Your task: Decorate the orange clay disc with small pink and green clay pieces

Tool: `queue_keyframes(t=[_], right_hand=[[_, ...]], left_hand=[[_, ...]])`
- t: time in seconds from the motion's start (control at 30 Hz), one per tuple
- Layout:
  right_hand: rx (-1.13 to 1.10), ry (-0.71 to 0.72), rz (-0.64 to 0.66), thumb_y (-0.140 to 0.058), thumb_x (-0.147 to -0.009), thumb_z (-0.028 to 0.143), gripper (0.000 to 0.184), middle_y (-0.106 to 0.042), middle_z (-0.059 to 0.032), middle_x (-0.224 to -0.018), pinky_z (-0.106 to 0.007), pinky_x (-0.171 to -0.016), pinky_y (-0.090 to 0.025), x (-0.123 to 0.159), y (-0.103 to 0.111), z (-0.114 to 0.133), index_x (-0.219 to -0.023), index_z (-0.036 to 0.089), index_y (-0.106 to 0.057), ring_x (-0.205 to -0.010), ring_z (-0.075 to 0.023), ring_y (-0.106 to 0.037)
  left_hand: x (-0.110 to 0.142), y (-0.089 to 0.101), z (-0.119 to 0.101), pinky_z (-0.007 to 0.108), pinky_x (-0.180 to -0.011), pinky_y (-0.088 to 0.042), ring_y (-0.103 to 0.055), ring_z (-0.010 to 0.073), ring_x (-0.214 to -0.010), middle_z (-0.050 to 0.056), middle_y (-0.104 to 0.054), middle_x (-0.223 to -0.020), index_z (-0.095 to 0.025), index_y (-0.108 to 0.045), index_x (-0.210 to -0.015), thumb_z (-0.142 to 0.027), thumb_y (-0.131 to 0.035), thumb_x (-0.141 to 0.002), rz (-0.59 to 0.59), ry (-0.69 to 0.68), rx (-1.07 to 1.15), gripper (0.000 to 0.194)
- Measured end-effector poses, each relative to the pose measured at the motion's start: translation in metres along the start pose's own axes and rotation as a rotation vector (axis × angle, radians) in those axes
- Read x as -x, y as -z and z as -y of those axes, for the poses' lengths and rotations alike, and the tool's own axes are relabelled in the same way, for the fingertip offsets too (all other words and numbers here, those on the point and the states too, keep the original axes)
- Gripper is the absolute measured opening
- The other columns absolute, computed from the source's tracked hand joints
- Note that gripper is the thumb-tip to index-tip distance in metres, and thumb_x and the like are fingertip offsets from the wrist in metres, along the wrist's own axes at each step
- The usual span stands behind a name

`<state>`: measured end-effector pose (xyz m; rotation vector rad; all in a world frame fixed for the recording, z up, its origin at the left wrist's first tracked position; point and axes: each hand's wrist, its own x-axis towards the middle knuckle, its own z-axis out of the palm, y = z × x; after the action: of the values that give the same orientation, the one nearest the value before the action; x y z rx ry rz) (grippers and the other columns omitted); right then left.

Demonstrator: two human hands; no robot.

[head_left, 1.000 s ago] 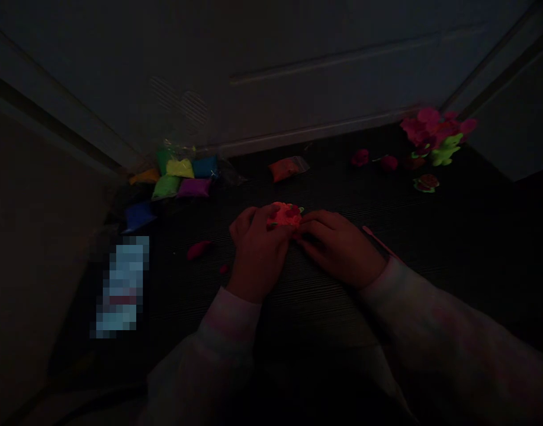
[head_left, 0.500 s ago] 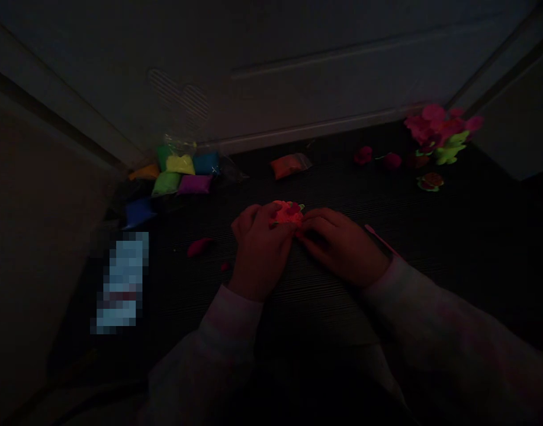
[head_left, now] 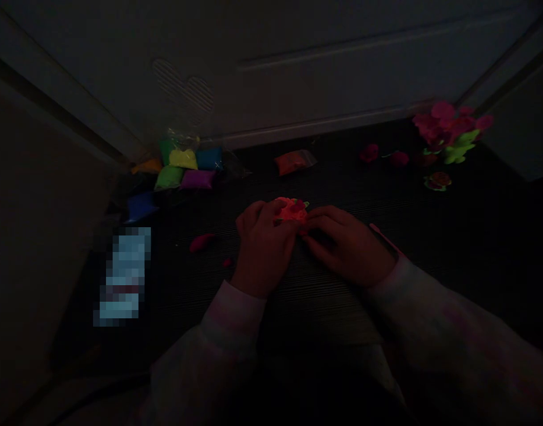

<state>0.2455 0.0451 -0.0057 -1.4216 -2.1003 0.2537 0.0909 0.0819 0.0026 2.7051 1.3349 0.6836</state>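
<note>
Along the table's left edge lies a bright, pixel-masked panel [head_left: 124, 275], and just beyond it on the dark table [head_left: 186, 319] rests a blue packet [head_left: 141, 206]. Farther back, a heap of colored packets [head_left: 183, 158] sits close to the far wall [head_left: 342, 89], walling off that corner. A stretch of tabletop separates the panel from a pink lump [head_left: 202, 242], and a small pink bit [head_left: 227, 262] lies just beside your left wrist, so sideways room there is tight. Your left hand [head_left: 264, 248] curls over the left and near side of the coral-pink piece [head_left: 293, 208], gripping it, near the middle of the table. Beyond that piece, well apart, an orange packet [head_left: 295, 161] lies near the far edge. Your right hand [head_left: 351, 245] has bent fingers at the piece's right side; you cannot tell in this dimness whether they pinch it. A pink stick [head_left: 385, 238] lies just beside your right sleeve. Table surface stretches from there to a round green-edged piece [head_left: 438, 181]; behind it, a pink cluster [head_left: 449, 121] and a yellow-green figure [head_left: 462, 147] crowd the far right corner.
</note>
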Motion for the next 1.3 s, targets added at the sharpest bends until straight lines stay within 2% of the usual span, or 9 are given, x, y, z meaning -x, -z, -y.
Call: queue_keyframes(t=[0.6,0.7,0.77,0.87,0.97,1.1,1.2,1.3], right_hand=[[0.048,-0.003,0.025,-0.049,-0.075,0.019,0.013,-0.056,-0.0096,-0.099,-0.037,-0.076,-0.044,-0.001,0.000,0.000,-0.087,0.017,-0.054,-0.090,-0.0212,-0.053],[0.005,-0.020,0.002,-0.050,-0.073,0.018,0.018,-0.056,-0.0087,-0.099,-0.037,-0.077,-0.043,0.000,0.004,0.001,-0.091,0.018,-0.052,-0.091,-0.0213,-0.052],[-0.042,-0.052,-0.059,-0.049,-0.072,0.016,0.019,-0.057,-0.0076,-0.096,-0.037,-0.078,-0.043,0.000,0.007,0.001,-0.091,0.018,-0.051,-0.090,-0.0207,-0.053],[-0.090,-0.139,-0.176,-0.044,-0.073,0.012,0.017,-0.057,-0.0062,-0.091,-0.035,-0.075,-0.043,0.001,0.012,-0.002,-0.088,0.019,-0.050,-0.087,-0.0191,-0.054],[-0.088,-0.236,-0.206,-0.041,-0.075,0.013,0.016,-0.058,-0.0050,-0.086,-0.032,-0.068,-0.044,0.001,0.013,-0.006,-0.086,0.019,-0.051,-0.079,-0.0173,-0.056],[-0.046,-0.280,-0.115,-0.043,-0.075,0.017,0.014,-0.061,-0.0030,-0.077,-0.030,-0.062,-0.043,-0.001,0.013,-0.007,-0.084,0.018,-0.054,-0.068,-0.0162,-0.056],[-0.054,-0.280,-0.061,-0.045,-0.074,0.016,0.015,-0.062,-0.0027,-0.078,-0.030,-0.066,-0.042,-0.002,0.013,-0.006,-0.084,0.018,-0.055,-0.071,-0.0168,-0.056],[-0.083,-0.277,-0.067,-0.043,-0.075,0.016,0.016,-0.063,-0.0021,-0.080,-0.030,-0.067,-0.042,-0.002,0.012,-0.007,-0.084,0.019,-0.055,-0.073,-0.0162,-0.057]], left_hand=[[0.001,0.000,0.000,0.041,-0.084,-0.031,-0.036,0.0241,-0.103,0.001,-0.051,-0.112,-0.027,-0.063,-0.086,-0.023,-0.052,-0.077,0.004,-0.013,0.008,0.015],[0.000,0.002,0.000,0.040,-0.086,-0.031,-0.037,0.0230,-0.103,0.002,-0.051,-0.112,-0.027,-0.061,-0.092,-0.020,-0.052,-0.076,-0.020,-0.013,0.039,0.019],[0.000,0.004,0.001,0.038,-0.086,-0.031,-0.038,0.0219,-0.102,0.003,-0.052,-0.110,-0.026,-0.058,-0.099,-0.017,-0.050,-0.076,-0.054,-0.004,0.053,0.026],[0.000,0.008,0.005,0.038,-0.085,-0.033,-0.042,0.0214,-0.100,0.005,-0.054,-0.106,-0.022,-0.057,-0.100,-0.013,-0.047,-0.075,-0.126,0.058,0.046,0.028],[0.001,0.010,0.010,0.040,-0.083,-0.034,-0.044,0.0236,-0.097,0.007,-0.057,-0.101,-0.019,-0.057,-0.101,-0.010,-0.044,-0.073,-0.182,0.206,-0.007,0.031],[0.004,0.010,0.012,0.044,-0.081,-0.033,-0.049,0.0266,-0.092,0.007,-0.062,-0.092,-0.017,-0.055,-0.102,-0.010,-0.044,-0.070,-0.086,0.344,-0.059,0.035],[0.005,0.008,0.010,0.044,-0.080,-0.032,-0.052,0.0251,-0.089,0.007,-0.064,-0.088,-0.017,-0.055,-0.101,-0.010,-0.043,-0.070,-0.020,0.360,-0.022,0.034],[0.005,0.006,0.009,0.042,-0.081,-0.032,-0.052,0.0233,-0.090,0.007,-0.064,-0.089,-0.017,-0.053,-0.103,-0.009,-0.041,-0.071,-0.007,0.341,0.046,0.035]])
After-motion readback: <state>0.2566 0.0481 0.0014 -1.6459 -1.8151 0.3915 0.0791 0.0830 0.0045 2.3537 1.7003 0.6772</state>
